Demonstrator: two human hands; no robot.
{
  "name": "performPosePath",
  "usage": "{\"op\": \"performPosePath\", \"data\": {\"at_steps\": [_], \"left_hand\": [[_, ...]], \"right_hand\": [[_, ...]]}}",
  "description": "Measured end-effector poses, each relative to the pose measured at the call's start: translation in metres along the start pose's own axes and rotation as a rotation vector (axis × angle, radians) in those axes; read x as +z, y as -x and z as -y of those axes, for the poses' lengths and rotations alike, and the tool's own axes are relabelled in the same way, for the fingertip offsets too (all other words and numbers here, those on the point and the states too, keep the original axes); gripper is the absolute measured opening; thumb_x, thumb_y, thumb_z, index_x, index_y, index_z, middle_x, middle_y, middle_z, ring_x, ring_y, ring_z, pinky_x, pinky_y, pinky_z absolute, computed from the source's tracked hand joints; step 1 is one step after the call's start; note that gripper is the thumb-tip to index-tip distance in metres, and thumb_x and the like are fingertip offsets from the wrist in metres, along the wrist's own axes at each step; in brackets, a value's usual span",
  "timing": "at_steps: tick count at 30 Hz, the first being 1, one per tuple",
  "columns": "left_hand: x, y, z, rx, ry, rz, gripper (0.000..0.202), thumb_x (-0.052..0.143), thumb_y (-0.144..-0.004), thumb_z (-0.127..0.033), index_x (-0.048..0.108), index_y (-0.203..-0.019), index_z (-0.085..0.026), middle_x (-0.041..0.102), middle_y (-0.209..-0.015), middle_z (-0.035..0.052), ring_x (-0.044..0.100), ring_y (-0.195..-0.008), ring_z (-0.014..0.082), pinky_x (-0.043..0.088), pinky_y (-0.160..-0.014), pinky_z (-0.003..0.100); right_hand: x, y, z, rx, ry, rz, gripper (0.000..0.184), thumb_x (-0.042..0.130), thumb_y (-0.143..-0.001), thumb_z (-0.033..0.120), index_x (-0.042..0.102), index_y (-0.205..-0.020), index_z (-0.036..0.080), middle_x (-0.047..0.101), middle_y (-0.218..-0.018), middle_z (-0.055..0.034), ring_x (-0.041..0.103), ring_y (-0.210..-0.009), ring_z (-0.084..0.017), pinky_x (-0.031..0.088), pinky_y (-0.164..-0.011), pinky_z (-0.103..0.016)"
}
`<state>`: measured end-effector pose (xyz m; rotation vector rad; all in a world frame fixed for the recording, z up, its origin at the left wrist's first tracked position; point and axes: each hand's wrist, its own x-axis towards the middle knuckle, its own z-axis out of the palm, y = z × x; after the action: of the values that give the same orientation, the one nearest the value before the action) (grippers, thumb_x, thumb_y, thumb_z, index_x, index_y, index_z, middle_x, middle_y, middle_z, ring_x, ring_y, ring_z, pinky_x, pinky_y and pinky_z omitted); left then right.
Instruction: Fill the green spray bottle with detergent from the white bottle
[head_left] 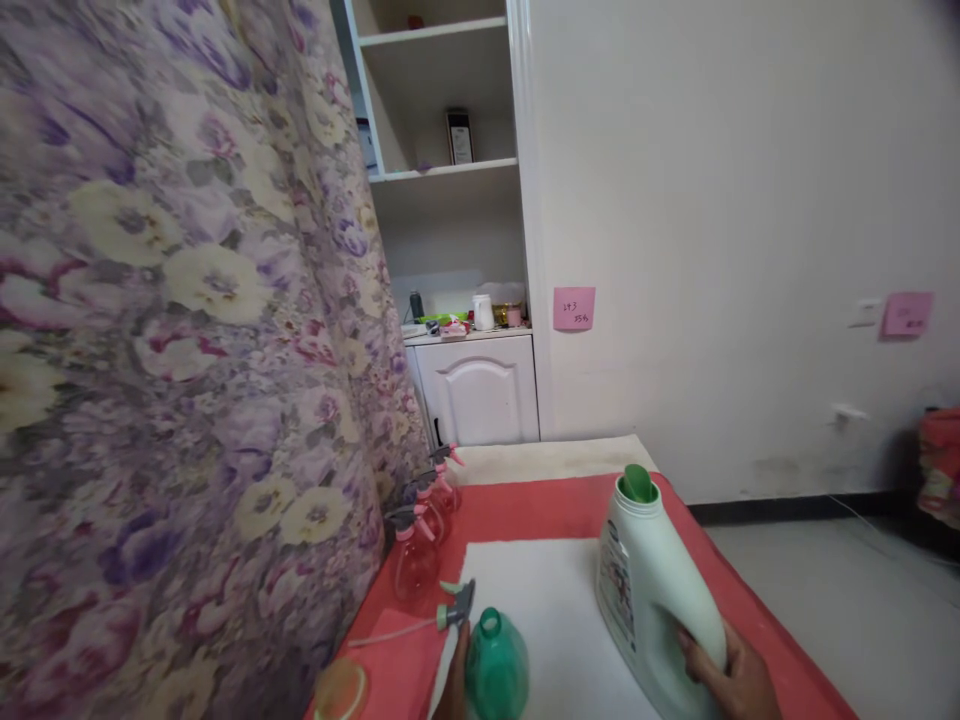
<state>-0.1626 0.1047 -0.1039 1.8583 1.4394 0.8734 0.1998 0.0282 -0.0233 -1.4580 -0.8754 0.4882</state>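
My right hand (pixel 739 675) is wrapped round the handle of a pale green detergent jug (pixel 645 590). The jug's mouth is uncapped, and a green spout (pixel 637 483) shows inside it. At the bottom centre my left hand (pixel 454 685) grips the left side of a translucent green spray bottle (pixel 496 670), whose neck is open. Only part of that hand is in the picture. Just beyond its fingertips lies a grey and green trigger sprayer (pixel 456 605), its thin tube stretching left over the red cloth.
Several clear spray bottles with pink and grey heads, the nearest one (pixel 415 565) included, stand along the table's left edge by a floral curtain (pixel 225 300). A white sheet (pixel 559 600) covers part of the red tablecloth (pixel 525 505). An orange round object (pixel 339 690) sits at the lower left.
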Motion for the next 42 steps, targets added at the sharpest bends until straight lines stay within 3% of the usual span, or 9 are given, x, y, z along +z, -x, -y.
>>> {"op": "performPosePath", "data": {"at_steps": [4, 9, 15, 21, 26, 34, 42], "left_hand": [[-0.008, 0.001, -0.018, 0.036, -0.098, -0.03, 0.114, 0.076, -0.056, -0.045, 0.019, -0.151, -0.015, 0.04, -0.153, 0.0163, 0.027, -0.144, 0.0331, 0.023, -0.119, 0.04], [-0.01, -0.003, -0.046, 0.063, -0.195, -0.047, 0.113, 0.077, -0.06, -0.045, 0.019, -0.152, -0.013, 0.04, -0.152, 0.017, 0.033, -0.141, 0.0355, 0.028, -0.118, 0.04], [0.005, -0.009, -0.063, 0.076, -0.047, -0.137, 0.096, 0.07, -0.067, -0.039, 0.024, -0.146, -0.013, 0.04, -0.151, 0.0195, 0.034, -0.141, 0.0333, 0.028, -0.117, 0.042], [0.033, -0.027, -0.077, 0.088, 0.204, -0.227, 0.082, 0.071, -0.06, -0.031, 0.038, -0.134, -0.017, 0.055, -0.136, 0.0155, 0.049, -0.129, 0.0331, 0.035, -0.11, 0.044], [0.047, -0.039, -0.073, 0.076, 0.237, -0.223, 0.08, 0.072, -0.057, -0.029, 0.043, -0.131, -0.017, 0.057, -0.133, 0.0141, 0.049, -0.128, 0.0336, 0.035, -0.11, 0.042], [0.055, -0.037, -0.052, 0.121, 0.236, -0.196, 0.093, 0.074, -0.059, -0.034, 0.035, -0.141, -0.015, 0.05, -0.143, 0.0167, 0.044, -0.133, 0.035, 0.035, -0.111, 0.043], [0.06, -0.04, -0.04, 0.118, 0.2, -0.163, 0.089, 0.07, -0.06, -0.031, 0.034, -0.139, -0.013, 0.051, -0.142, 0.0186, 0.048, -0.131, 0.0337, 0.038, -0.109, 0.041]], "right_hand": [[-0.001, 0.0, 0.008, 0.028, -0.04, 0.075, 0.042, 0.071, -0.059, 0.058, 0.064, -0.074, 0.019, 0.059, -0.049, 0.0022, 0.052, -0.047, -0.018, 0.042, -0.044, -0.028], [0.003, 0.007, 0.022, 0.061, -0.091, 0.021, 0.049, 0.068, -0.063, 0.059, 0.064, -0.088, 0.017, 0.06, -0.054, 0.0032, 0.048, -0.045, -0.016, 0.042, -0.045, -0.028], [0.004, 0.009, 0.028, 0.087, -0.01, 0.022, 0.052, 0.062, -0.064, 0.063, 0.061, -0.089, 0.017, 0.053, -0.048, 0.006, 0.046, -0.045, -0.016, 0.041, -0.046, -0.029], [0.004, 0.007, 0.026, 0.092, 0.013, 0.046, 0.053, 0.059, -0.066, 0.062, 0.058, -0.093, 0.016, 0.054, -0.052, 0.006, 0.048, -0.045, -0.016, 0.042, -0.048, -0.029], [0.005, 0.007, 0.023, 0.118, 0.048, 0.034, 0.051, 0.058, -0.066, 0.061, 0.056, -0.092, 0.017, 0.053, -0.052, 0.0053, 0.049, -0.045, -0.017, 0.043, -0.047, -0.03], [0.005, 0.006, 0.018, 0.104, 0.117, 0.028, 0.047, 0.056, -0.067, 0.062, 0.055, -0.086, 0.02, 0.056, -0.051, 0.0035, 0.052, -0.046, -0.019, 0.043, -0.048, -0.031], [0.006, 0.006, 0.019, 0.117, 0.145, 0.021, 0.042, 0.054, -0.068, 0.058, 0.053, -0.086, 0.02, 0.052, -0.045, 0.0051, 0.052, -0.043, -0.02, 0.045, -0.049, -0.032]]}}
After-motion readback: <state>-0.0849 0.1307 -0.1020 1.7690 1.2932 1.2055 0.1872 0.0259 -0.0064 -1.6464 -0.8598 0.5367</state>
